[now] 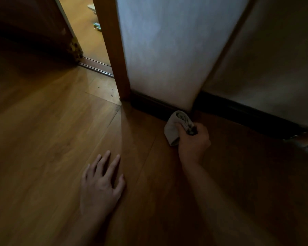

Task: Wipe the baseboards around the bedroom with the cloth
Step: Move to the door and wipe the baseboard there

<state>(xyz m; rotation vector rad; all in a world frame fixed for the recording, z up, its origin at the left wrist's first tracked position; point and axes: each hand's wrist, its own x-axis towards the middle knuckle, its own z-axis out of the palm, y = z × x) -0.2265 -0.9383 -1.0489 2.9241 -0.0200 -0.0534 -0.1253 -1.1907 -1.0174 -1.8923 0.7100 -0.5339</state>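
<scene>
Down at the wall corner, the right hand [194, 139] grips the balled cloth [178, 127] against the dark baseboard [149, 103], mid-wipe, while the left hand [100, 183] lies open on the wooden floor [43, 139]; next likely comes a sideways stroke.

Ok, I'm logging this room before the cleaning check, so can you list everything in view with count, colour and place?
Bunched grey cloth: one, pale grey, at the baseboard corner, gripped by the right hand.
Dark wooden baseboard: two runs meeting at a corner, near black, along the wall foot.
Brown wooden door frame post: one, mid brown, left of the pale wall.
Pale wall panel: one, whitish grey, centre top.
Wood plank floor: one, warm brown, across the lower view.
Small objects beyond the doorway: a few, greenish and pale, too blurred to identify.
Left hand: one, flat on the floor.
Right hand: one, closed on the cloth.
</scene>
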